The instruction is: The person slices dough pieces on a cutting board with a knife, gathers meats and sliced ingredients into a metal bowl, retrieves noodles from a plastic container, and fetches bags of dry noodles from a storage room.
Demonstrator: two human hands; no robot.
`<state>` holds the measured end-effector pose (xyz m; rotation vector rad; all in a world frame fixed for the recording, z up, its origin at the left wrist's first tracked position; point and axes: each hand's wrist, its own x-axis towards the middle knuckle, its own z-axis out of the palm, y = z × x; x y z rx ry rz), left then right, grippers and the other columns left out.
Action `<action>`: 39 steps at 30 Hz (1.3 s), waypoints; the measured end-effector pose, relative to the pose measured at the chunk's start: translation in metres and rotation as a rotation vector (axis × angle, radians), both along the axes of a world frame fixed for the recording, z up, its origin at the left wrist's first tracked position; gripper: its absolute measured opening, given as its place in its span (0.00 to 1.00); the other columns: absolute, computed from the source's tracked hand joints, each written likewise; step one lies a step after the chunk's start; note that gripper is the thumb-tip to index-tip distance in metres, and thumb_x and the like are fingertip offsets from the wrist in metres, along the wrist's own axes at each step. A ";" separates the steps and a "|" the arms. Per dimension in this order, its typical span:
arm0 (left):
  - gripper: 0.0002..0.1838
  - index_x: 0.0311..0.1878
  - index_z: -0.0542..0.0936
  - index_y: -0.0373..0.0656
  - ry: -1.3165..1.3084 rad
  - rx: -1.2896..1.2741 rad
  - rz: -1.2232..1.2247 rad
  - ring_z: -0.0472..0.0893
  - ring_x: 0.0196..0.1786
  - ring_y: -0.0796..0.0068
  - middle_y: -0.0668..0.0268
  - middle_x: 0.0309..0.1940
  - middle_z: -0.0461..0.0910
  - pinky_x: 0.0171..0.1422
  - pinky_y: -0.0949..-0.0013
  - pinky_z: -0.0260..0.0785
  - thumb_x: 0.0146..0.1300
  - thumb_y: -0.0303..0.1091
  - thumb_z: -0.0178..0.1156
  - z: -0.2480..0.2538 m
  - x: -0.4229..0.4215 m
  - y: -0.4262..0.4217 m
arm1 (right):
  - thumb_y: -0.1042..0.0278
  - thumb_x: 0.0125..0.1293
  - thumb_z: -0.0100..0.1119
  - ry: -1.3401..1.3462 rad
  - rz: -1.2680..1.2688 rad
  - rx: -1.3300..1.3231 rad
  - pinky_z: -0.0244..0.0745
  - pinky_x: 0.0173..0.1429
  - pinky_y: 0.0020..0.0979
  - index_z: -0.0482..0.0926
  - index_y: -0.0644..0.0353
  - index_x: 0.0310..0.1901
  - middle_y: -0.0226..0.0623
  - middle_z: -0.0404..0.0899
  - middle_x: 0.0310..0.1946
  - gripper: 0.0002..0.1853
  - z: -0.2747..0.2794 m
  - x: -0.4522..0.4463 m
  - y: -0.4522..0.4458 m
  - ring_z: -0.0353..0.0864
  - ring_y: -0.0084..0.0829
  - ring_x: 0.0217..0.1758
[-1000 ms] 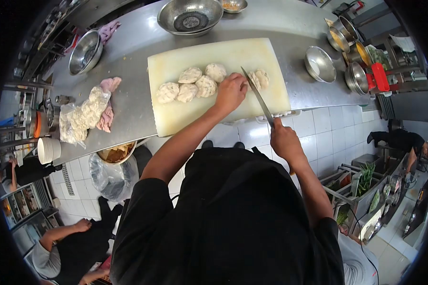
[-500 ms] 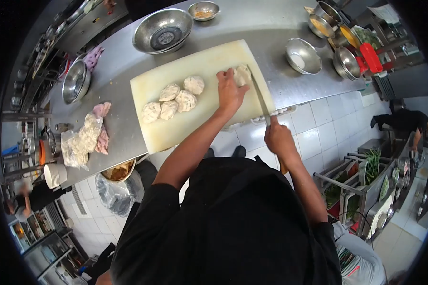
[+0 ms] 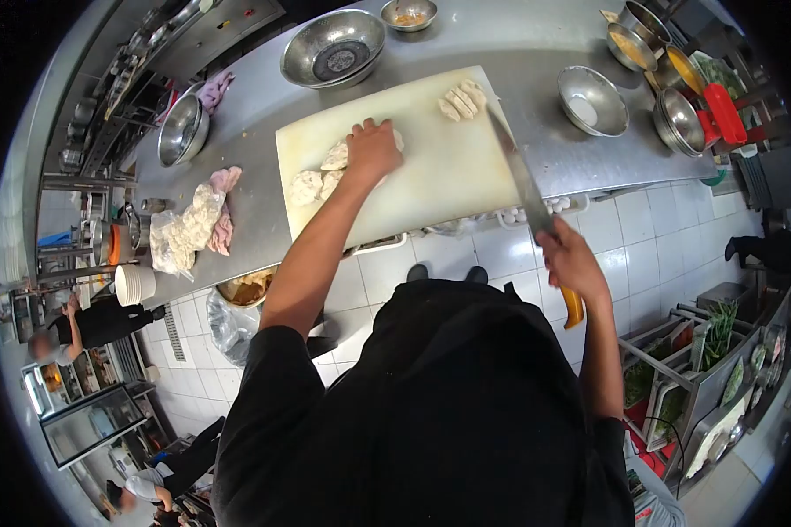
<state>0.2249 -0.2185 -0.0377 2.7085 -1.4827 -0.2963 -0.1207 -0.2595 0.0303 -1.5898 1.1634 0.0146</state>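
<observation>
My right hand (image 3: pixel 576 259) is closed round a long knife (image 3: pixel 523 176) with a yellow handle end, its blade slanting up along the right edge of the white cutting board (image 3: pixel 439 184). My left hand (image 3: pixel 373 154) is on the board's left half, fingers curled over a pale, rounded lump (image 3: pixel 399 140) that it partly hides. Other pale lumps (image 3: pixel 306 187) lie beside it, speckled and rough; I cannot tell whether they are dough or cooked meat. A sliced pale lump (image 3: pixel 462 101) lies at the board's upper right, its pieces close together.
Large steel bowls (image 3: pixel 334 53) stand behind the board, and another steel bowl (image 3: pixel 592 101) is to its right. On the left are a filled plastic bag (image 3: pixel 185 233) and stacked white bowls (image 3: pixel 134 285). Below the counter edge sits a tray of eggs (image 3: pixel 540 211). Co-workers are farther off.
My left hand has left the lump at the upper right, which now shows in slices, and moved left onto the other lumps. The knife has swung away from the slices, toward the board's right edge.
</observation>
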 end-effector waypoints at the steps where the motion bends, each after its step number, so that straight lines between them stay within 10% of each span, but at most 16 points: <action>1: 0.41 0.60 0.72 0.43 0.043 0.069 -0.028 0.72 0.56 0.49 0.51 0.54 0.70 0.61 0.60 0.65 0.37 0.43 0.72 -0.014 0.009 0.002 | 0.65 0.66 0.49 -0.008 0.002 0.003 0.69 0.20 0.36 0.69 0.62 0.37 0.41 0.74 0.19 0.08 -0.003 -0.007 0.007 0.75 0.34 0.16; 2: 0.27 0.46 0.78 0.38 0.026 -0.058 -0.090 0.75 0.49 0.47 0.46 0.49 0.72 0.57 0.56 0.68 0.44 0.43 0.68 -0.011 0.006 0.006 | 0.64 0.68 0.48 -0.040 -0.010 0.115 0.66 0.18 0.31 0.69 0.62 0.36 0.36 0.70 0.18 0.09 -0.009 -0.014 0.012 0.70 0.27 0.14; 12: 0.35 0.50 0.79 0.33 0.412 -0.045 -0.122 0.80 0.46 0.55 0.48 0.42 0.80 0.51 0.61 0.71 0.49 0.57 0.66 -0.003 -0.076 0.013 | 0.59 0.69 0.47 -0.104 -0.112 0.343 0.63 0.22 0.26 0.69 0.63 0.39 0.32 0.68 0.23 0.13 -0.051 -0.039 0.027 0.66 0.23 0.18; 18: 0.27 0.52 0.77 0.35 -0.048 -0.490 -0.157 0.76 0.48 0.53 0.48 0.42 0.77 0.54 0.61 0.68 0.59 0.50 0.61 -0.003 -0.077 -0.019 | 0.58 0.70 0.46 -0.109 -0.104 0.402 0.62 0.18 0.26 0.69 0.61 0.36 0.28 0.64 0.16 0.13 -0.050 -0.042 0.029 0.64 0.21 0.14; 39: 0.36 0.72 0.46 0.43 -0.062 -0.464 -0.289 0.35 0.70 0.26 0.35 0.70 0.34 0.69 0.34 0.37 0.67 0.41 0.50 -0.036 -0.088 -0.036 | 0.59 0.72 0.45 -0.264 0.097 0.550 0.63 0.15 0.21 0.68 0.63 0.41 0.27 0.64 0.15 0.13 -0.051 -0.050 0.010 0.65 0.18 0.10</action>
